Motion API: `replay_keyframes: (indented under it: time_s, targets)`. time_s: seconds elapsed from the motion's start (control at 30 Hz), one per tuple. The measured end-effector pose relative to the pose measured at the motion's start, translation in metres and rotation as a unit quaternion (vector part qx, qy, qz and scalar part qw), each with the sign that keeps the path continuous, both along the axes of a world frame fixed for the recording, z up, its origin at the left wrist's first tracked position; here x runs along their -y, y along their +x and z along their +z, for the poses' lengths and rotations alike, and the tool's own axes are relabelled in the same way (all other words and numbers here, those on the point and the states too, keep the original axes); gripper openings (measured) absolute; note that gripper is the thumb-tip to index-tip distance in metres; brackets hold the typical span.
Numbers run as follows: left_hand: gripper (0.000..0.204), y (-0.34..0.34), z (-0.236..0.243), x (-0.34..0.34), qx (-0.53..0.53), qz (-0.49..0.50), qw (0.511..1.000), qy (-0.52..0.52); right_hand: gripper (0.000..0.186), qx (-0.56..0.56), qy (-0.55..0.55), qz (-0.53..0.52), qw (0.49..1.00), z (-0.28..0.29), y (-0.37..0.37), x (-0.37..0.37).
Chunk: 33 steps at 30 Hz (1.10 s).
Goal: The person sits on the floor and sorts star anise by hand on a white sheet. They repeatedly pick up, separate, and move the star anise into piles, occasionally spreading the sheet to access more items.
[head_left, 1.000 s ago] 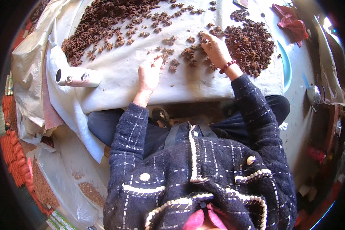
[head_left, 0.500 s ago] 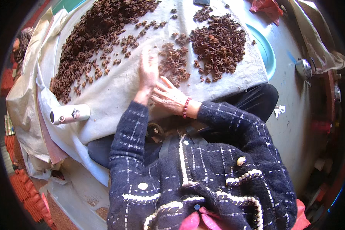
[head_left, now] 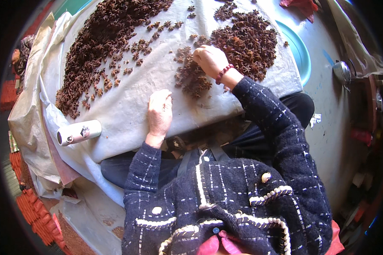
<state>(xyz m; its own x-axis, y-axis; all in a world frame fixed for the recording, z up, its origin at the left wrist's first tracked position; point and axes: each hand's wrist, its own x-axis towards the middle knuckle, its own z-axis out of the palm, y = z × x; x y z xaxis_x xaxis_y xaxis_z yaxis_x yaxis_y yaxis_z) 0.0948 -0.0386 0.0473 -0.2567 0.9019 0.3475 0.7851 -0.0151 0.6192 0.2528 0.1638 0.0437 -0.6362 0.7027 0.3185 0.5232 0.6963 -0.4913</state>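
Dried star anise lies on a pale cloth (head_left: 127, 95) in a big dark heap (head_left: 110, 34) at the left, a smaller heap (head_left: 247, 42) at the right and a loose patch (head_left: 185, 74) between them. Over the top of that patch, beside the right heap, my right hand (head_left: 212, 60) is closed with its fingers curled under; a red bead bracelet (head_left: 224, 73) circles the wrist. My left hand (head_left: 160, 114) rests lower on the bare cloth, its fingers bent together. What either hand holds, if anything, is hidden.
A white can-shaped container (head_left: 79, 132) lies on its side at the cloth's left front. Beneath the cloth's right edge shows a turquoise round tub (head_left: 300, 55). Farther right, a metal lidded vessel (head_left: 341, 72) stands on the grey floor. My knees are under the cloth's front edge.
My hands were together near the middle patch. The right has moved up and right over the star anise and curled; the left has drawn back toward me, its fingers now bent.
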Motion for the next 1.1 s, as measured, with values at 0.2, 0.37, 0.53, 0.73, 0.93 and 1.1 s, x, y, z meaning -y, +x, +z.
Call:
replay_keyframes:
  time_s: [0.2,0.37,0.53,0.73,0.93,1.1]
  targets:
    - [0.014,0.01,0.003,0.015,-0.042,-0.001,0.999,0.006,0.014,0.178,0.013,0.126,0.976,0.019,-0.015,-0.025]
    - [0.015,0.016,0.005,0.017,-0.045,-0.014,0.999,0.013,0.015,0.275,0.039,0.207,0.938,0.024,-0.026,-0.041]
    - [0.02,0.015,0.003,0.026,-0.058,-0.012,0.998,0.029,0.022,0.357,0.014,0.251,0.9,0.021,-0.045,-0.056]
    - [0.029,0.009,-0.001,0.045,-0.088,0.001,0.995,0.053,0.019,0.267,0.034,0.207,0.94,0.024,-0.006,-0.042]
    - [0.026,0.005,-0.006,0.05,-0.069,0.001,0.997,0.023,0.009,0.083,-0.14,0.124,0.979,0.052,0.055,-0.003]
    - [0.039,0.012,-0.016,0.03,-0.16,0.057,0.985,-0.038,0.01,0.133,-0.286,0.387,0.867,0.038,0.066,0.1]
